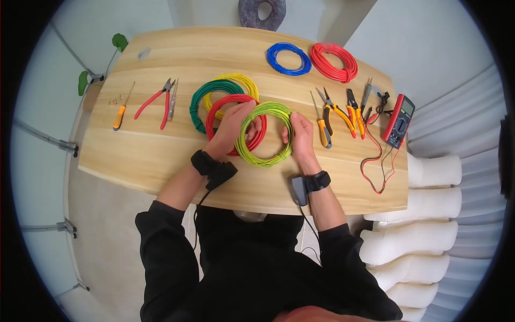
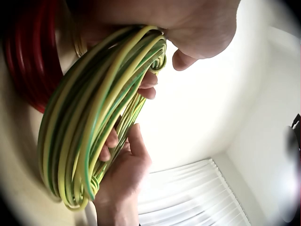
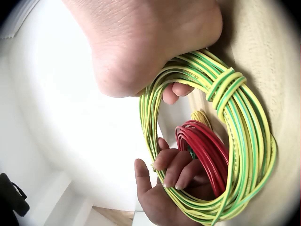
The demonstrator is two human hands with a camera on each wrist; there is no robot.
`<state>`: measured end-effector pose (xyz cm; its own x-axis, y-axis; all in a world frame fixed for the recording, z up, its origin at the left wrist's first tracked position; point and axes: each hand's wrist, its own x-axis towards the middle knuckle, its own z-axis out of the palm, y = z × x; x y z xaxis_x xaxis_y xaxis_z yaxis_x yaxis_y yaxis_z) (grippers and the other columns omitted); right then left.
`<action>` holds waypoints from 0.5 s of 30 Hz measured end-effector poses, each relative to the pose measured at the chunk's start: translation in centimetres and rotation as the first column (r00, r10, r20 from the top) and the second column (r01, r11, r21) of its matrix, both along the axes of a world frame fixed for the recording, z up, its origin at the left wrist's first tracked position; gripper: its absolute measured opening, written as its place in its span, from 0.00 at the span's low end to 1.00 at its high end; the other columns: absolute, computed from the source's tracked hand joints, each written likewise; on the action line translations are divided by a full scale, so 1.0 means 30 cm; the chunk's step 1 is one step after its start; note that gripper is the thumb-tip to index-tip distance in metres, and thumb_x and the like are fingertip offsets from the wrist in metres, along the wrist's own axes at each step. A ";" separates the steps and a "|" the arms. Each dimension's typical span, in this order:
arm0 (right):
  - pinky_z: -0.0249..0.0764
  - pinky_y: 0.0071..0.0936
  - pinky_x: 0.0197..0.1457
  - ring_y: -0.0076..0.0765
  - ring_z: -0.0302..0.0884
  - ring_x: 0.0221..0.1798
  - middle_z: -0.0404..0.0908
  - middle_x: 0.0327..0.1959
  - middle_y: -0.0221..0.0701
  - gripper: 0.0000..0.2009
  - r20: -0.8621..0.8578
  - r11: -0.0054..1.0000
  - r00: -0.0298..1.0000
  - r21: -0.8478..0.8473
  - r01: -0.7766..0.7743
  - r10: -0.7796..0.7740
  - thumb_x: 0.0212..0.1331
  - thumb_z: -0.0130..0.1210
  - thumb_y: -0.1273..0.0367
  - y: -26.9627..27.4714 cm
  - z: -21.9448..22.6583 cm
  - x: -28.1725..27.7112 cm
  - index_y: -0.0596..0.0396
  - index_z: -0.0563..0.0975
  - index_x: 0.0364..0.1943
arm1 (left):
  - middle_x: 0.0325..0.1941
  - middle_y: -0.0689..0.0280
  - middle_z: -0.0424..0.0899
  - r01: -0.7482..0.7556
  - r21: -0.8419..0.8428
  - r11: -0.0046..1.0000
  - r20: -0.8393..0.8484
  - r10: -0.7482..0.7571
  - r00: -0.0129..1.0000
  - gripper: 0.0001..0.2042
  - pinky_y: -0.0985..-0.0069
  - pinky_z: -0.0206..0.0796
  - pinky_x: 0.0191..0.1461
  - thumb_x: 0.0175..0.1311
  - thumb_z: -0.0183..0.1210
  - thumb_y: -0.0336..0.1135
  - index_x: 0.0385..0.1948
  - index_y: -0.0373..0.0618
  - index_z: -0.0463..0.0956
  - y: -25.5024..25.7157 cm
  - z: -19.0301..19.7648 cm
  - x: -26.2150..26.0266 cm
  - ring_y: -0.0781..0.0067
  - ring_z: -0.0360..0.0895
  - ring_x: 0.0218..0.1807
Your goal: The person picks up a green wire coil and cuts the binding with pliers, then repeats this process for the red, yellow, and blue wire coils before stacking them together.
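A coil of yellow-green striped wire (image 1: 256,160) is held between both hands over the front middle of the table. My left hand (image 1: 230,129) grips its left side, fingers curled through the ring. On the opposite side, my right hand (image 1: 302,138) holds the coil with the thumb outside and fingertips inside the loop. In the right wrist view, wraps of the same wire (image 3: 225,89) bind the bundle. Beneath and left of it lies a red coil (image 1: 228,99), partly hidden by the left hand. A green coil (image 1: 196,107) and a yellow coil (image 1: 248,83) overlap behind the red one.
Blue (image 1: 272,58) and larger red (image 1: 351,68) coils lie at the back. At right are a screwdriver (image 1: 324,131), needle-nose pliers (image 1: 328,110), another orange-handled tool (image 1: 354,112) and a multimeter (image 1: 399,123) with leads. Leftward lie red-handled cutters (image 1: 148,106) and an orange screwdriver (image 1: 119,115).
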<state>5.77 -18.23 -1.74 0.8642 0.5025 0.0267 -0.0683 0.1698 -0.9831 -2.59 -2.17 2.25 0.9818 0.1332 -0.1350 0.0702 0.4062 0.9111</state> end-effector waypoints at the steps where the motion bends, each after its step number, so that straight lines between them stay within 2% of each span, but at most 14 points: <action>1: 0.58 0.17 0.17 0.20 0.61 0.13 0.69 0.13 0.27 0.16 -0.003 1.000 1.000 0.000 -0.025 0.025 0.64 0.39 0.60 -0.003 0.006 -0.005 0.55 0.69 0.24 | 0.13 0.67 0.69 0.000 -0.004 1.000 0.002 0.000 1.000 0.17 0.86 0.52 0.15 0.66 0.40 0.41 0.24 0.38 0.70 0.008 0.002 0.001 0.81 0.61 0.11; 3: 0.57 0.17 0.17 0.20 0.60 0.13 0.68 0.13 0.27 0.15 -0.005 0.999 0.999 -0.001 -0.050 0.050 0.64 0.39 0.61 -0.004 0.031 -0.023 0.55 0.69 0.24 | 0.16 0.67 0.72 0.127 -0.020 0.992 -0.029 -0.127 0.991 0.15 0.86 0.56 0.17 0.65 0.44 0.41 0.26 0.39 0.71 0.030 0.003 0.002 0.83 0.65 0.13; 4: 0.58 0.17 0.17 0.20 0.60 0.13 0.68 0.13 0.27 0.16 0.015 0.998 0.998 -0.023 -0.057 0.057 0.64 0.39 0.60 -0.004 0.045 -0.032 0.55 0.69 0.24 | 0.16 0.67 0.72 0.127 -0.021 0.992 -0.028 -0.127 0.991 0.15 0.86 0.56 0.17 0.65 0.44 0.41 0.26 0.39 0.71 0.037 -0.001 0.000 0.83 0.65 0.13; 6: 0.58 0.17 0.17 0.21 0.61 0.13 0.68 0.13 0.27 0.16 0.036 0.997 0.997 -0.046 -0.062 0.063 0.64 0.40 0.60 -0.004 0.055 -0.042 0.55 0.69 0.24 | 0.17 0.67 0.72 0.227 0.081 0.971 -0.033 -0.225 0.974 0.15 0.87 0.56 0.17 0.64 0.45 0.41 0.27 0.37 0.72 0.047 -0.012 -0.003 0.82 0.65 0.14; 9: 0.60 0.17 0.20 0.21 0.63 0.15 0.69 0.14 0.28 0.16 0.096 0.994 0.992 -0.081 -0.078 0.086 0.64 0.40 0.59 -0.006 0.054 -0.043 0.55 0.69 0.25 | 0.14 0.67 0.69 0.194 0.020 0.981 -0.046 -0.193 0.980 0.14 0.86 0.53 0.19 0.64 0.43 0.39 0.28 0.38 0.71 0.040 -0.014 -0.007 0.82 0.64 0.15; 11: 0.63 0.17 0.24 0.22 0.66 0.19 0.71 0.18 0.29 0.16 0.130 0.995 0.988 0.052 -0.085 0.077 0.64 0.40 0.59 -0.003 0.047 -0.037 0.57 0.70 0.30 | 0.15 0.67 0.70 0.181 -0.026 0.983 0.012 -0.181 0.983 0.13 0.86 0.55 0.19 0.64 0.44 0.39 0.28 0.38 0.71 0.040 -0.015 -0.011 0.82 0.65 0.15; 12: 0.63 0.17 0.24 0.22 0.66 0.19 0.71 0.18 0.29 0.16 0.129 0.995 0.989 0.054 -0.080 0.072 0.64 0.40 0.59 -0.001 0.045 -0.039 0.57 0.70 0.30 | 0.17 0.67 0.71 0.172 -0.075 0.982 0.064 -0.167 0.984 0.13 0.86 0.57 0.19 0.64 0.45 0.39 0.27 0.38 0.71 0.037 -0.016 -0.015 0.82 0.65 0.16; 13: 0.64 0.18 0.25 0.21 0.67 0.21 0.71 0.20 0.28 0.14 0.057 0.993 0.998 0.117 -0.001 -0.006 0.64 0.40 0.60 0.004 0.044 -0.040 0.57 0.70 0.34 | 0.17 0.67 0.71 0.179 -0.071 0.981 0.062 -0.175 0.983 0.13 0.86 0.57 0.19 0.64 0.45 0.39 0.27 0.38 0.71 0.033 -0.021 -0.017 0.82 0.65 0.16; 14: 0.64 0.18 0.26 0.20 0.67 0.23 0.72 0.22 0.27 0.13 -0.018 0.981 0.997 0.178 0.081 -0.080 0.64 0.40 0.61 0.010 0.049 -0.039 0.58 0.69 0.37 | 0.17 0.67 0.71 0.173 -0.136 0.975 0.127 -0.156 0.980 0.13 0.86 0.58 0.19 0.64 0.44 0.38 0.28 0.38 0.70 0.029 -0.023 -0.019 0.82 0.65 0.16; 15: 0.64 0.18 0.26 0.20 0.67 0.23 0.72 0.22 0.27 0.13 -0.016 0.978 0.996 0.188 0.087 -0.086 0.64 0.40 0.61 0.014 0.054 -0.038 0.58 0.69 0.37 | 0.17 0.66 0.71 0.171 -0.200 0.965 0.190 -0.132 0.973 0.12 0.85 0.58 0.20 0.64 0.44 0.38 0.29 0.38 0.70 0.026 -0.021 -0.019 0.81 0.66 0.17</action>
<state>4.62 -17.82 -0.12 0.9048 0.4123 0.1065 -0.0530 0.3572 -0.9325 -3.15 -1.38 1.63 0.9990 -0.0322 0.0302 -0.0054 0.5897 0.8076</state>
